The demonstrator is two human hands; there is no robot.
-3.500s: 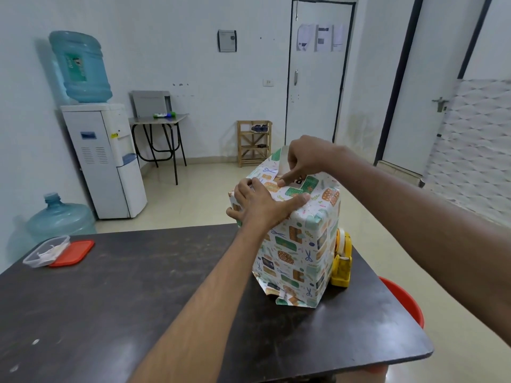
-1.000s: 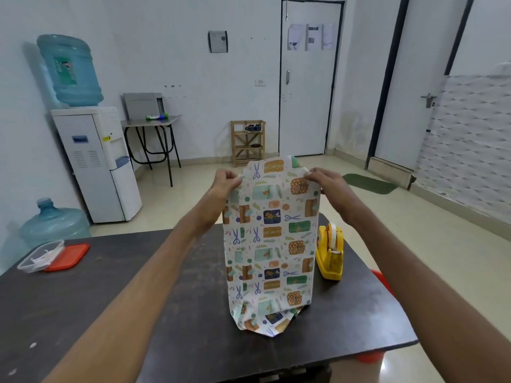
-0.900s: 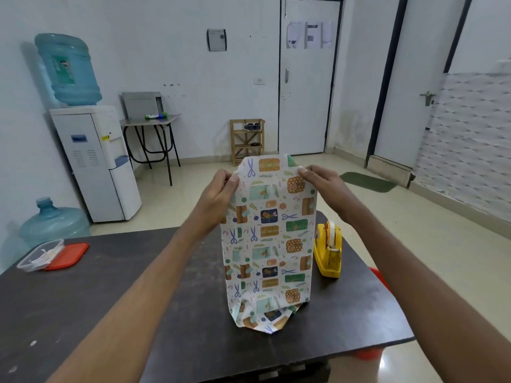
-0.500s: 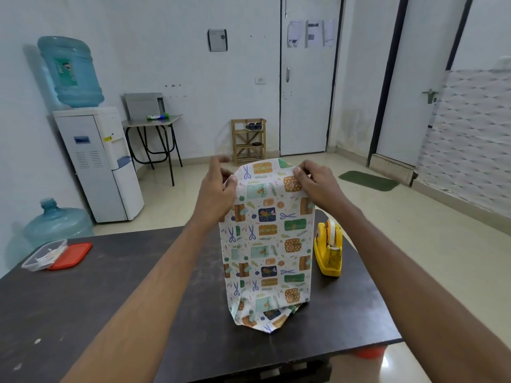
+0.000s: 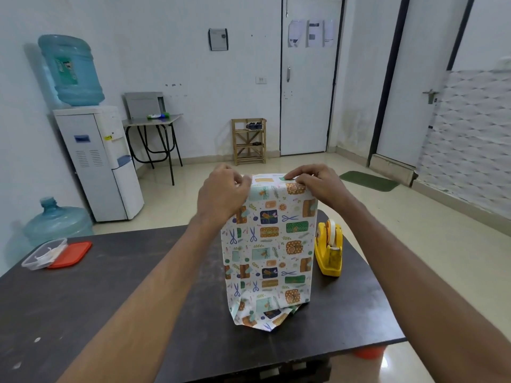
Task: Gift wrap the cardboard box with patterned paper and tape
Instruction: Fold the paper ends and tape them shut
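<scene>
Head view: the patterned paper [image 5: 269,244] is seen standing as a tall upright parcel on the dark counter [image 5: 124,286], toward its right end. The cardboard box is fully covered by the paper and cannot be seen. At the bottom, loose paper is spread out on the counter on the near side and is not folded flat.

The top edge of the paper is held at both upper corners. The left grip [image 5: 221,194] is closed on the left corner with curled fingers. Its fingertips are hidden behind the back of the hand, so the pinch is only probable. The right grip [image 5: 318,186] is closed on the right corner, the paper being pinched under its bent fingers.

A yellow tape dispenser [image 5: 329,250] is placed just beside the parcel on its right, apart from both grips. A clear plastic container [image 5: 44,254] and a red lid [image 5: 72,254] are lying side by side at the far left end of the counter, well apart from the parcel. A water dispenser [image 5: 102,161] is seen behind, against the wall.
</scene>
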